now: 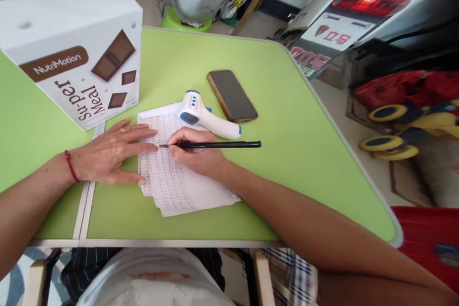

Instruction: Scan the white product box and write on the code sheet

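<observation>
Right hand (198,157) holds the pen (229,144) crosswise, tip leftward.

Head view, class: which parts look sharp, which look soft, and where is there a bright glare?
In the head view, the large letters on the white box read clearly; in the head view, fine marks on the paper are too small to read; the head view's right margin looks soft; a bright patch shows on the red tail light there.

Matt paper sheets (179,184), glossy plastic pen (229,145), smooth plastic thermometer (211,120)
</observation>
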The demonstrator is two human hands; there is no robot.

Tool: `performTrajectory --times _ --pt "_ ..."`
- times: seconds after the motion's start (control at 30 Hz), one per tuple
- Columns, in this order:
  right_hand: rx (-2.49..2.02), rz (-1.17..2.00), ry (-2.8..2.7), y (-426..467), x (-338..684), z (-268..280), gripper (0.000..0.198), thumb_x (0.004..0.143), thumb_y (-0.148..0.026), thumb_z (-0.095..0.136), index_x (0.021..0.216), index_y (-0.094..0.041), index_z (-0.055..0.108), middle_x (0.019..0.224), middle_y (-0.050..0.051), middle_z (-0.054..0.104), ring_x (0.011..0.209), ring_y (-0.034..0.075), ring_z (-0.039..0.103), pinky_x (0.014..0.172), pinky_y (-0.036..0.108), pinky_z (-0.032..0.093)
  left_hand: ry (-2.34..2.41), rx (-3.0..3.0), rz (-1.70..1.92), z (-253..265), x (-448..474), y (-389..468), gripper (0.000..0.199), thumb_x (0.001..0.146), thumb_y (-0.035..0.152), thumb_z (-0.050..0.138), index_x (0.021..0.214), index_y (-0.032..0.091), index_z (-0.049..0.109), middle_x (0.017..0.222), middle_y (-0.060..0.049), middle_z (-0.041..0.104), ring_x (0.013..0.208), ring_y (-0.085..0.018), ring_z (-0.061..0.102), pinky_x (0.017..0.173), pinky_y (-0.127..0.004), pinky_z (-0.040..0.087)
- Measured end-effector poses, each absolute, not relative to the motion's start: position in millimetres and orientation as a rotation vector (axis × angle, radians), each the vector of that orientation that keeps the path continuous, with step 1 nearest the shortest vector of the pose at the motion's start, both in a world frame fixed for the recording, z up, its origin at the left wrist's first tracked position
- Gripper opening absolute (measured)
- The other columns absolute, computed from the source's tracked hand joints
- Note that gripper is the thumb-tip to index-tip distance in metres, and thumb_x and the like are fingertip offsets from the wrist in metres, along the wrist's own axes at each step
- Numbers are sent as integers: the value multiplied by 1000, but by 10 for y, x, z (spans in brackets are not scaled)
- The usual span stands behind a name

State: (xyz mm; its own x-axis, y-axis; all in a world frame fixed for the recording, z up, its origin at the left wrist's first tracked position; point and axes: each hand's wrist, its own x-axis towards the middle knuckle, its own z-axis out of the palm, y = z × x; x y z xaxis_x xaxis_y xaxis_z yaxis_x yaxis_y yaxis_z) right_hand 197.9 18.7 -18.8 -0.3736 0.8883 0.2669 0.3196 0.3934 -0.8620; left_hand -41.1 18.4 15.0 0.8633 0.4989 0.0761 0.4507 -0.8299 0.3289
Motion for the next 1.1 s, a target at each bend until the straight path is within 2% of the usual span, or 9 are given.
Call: performTrajectory --times 0.37,1.1 --pt "-1052 966 -1866 184 1976 -192 3 66 -16 57 65 -19 59 57 -3 60 49 8 47 48 22 39 718 2733 217 146 -410 186 61 87 58 60 132 17 51 148 -21 39 137 -37 37 112 -61 21" --pt "-1045 913 -1881 189 1979 -179 6 67 -15 55 63 -20 56 55 -4 57 48 8 45 47 22 38 704 2738 220 146 -409 184 60 88 57 59 132 17 51 148 -21 39 137 -36 38 113 -60 22"
